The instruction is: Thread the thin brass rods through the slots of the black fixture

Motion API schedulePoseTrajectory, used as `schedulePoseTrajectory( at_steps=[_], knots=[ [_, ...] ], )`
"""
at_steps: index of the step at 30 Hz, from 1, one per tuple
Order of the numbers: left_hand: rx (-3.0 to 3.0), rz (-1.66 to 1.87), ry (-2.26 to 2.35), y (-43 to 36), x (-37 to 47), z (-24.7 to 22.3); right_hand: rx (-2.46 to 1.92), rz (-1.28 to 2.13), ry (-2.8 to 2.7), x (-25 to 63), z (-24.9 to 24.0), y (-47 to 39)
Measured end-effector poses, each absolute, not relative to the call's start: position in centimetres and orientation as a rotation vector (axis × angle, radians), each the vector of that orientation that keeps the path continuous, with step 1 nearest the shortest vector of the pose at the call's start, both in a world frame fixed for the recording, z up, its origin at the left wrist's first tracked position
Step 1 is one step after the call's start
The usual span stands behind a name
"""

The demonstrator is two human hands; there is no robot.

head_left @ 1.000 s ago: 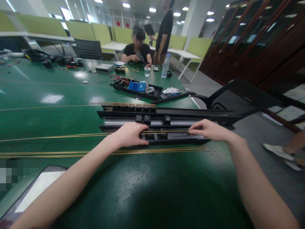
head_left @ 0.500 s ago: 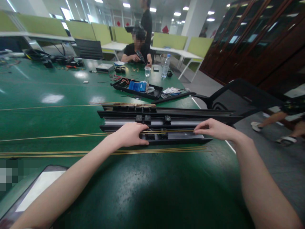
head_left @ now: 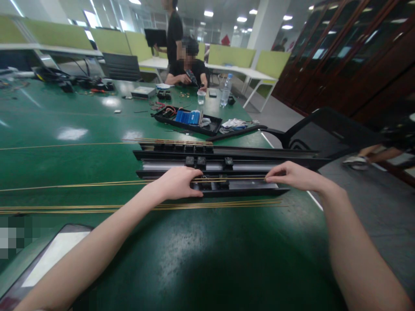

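My left hand rests over the nearest black channel, its thumb and fingers wrapped round small black blocks inside it, which it partly hides. Thin brass rods run from the left under this hand and on above the channel. At the right, my right hand pinches the end of a rod between thumb and fingers. A second channel with black blocks lies just behind. More brass rods lie on the table in front of the near channel.
Behind the channels sit a black tray with blue parts, a cloth, a cup and a bottle. A seated person works across the green table. A chair stands at right.
Both my hands hold nearly the same place. In the background, the standing person has moved left, and a dark screen now shows beside them. The legs at the far right have shifted.
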State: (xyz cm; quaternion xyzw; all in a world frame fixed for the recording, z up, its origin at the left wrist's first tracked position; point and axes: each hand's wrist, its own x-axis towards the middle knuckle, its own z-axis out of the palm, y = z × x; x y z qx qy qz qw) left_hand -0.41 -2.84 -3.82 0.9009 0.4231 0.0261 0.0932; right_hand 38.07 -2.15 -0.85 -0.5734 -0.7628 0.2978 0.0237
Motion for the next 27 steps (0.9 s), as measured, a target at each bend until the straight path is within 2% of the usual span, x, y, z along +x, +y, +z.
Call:
schedulePoseTrajectory(
  at_steps=[27],
  knots=[
    [2.684,0.12,1.25,-2.89,-0.34,-3.91,-1.766,0.932,-2.343,38.62,-0.95,-2.14]
  ],
)
